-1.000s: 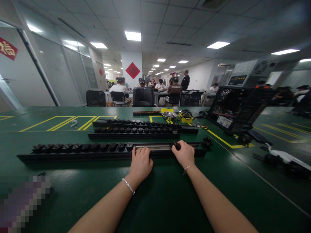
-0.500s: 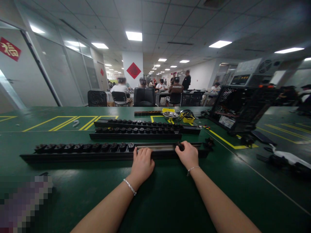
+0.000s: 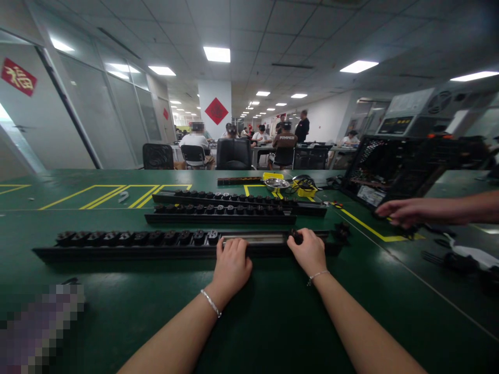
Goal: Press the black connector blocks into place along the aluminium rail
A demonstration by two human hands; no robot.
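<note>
Along the green worktop (image 3: 273,317), the nearest black rail (image 3: 128,253) carries round black parts (image 3: 155,238) down its left stretch. The left hand (image 3: 233,264), fingers bent, rests on its front edge; whether it grips, I cannot tell. The right hand (image 3: 311,253) pinches a small black piece (image 3: 297,237) at the rail's right stretch. Between them the silvery channel (image 3: 259,238) is bare; another person's hand (image 3: 415,211) hovers near the computer case (image 3: 384,174).

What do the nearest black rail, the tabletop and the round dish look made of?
Nearest rail: perhaps metal or plastic, satin black, faint sheen.
Tabletop: perhaps vinyl or rubber, semi-gloss green, soft reflections.
Round dish: likely polished metal, silvery and bright.
</note>
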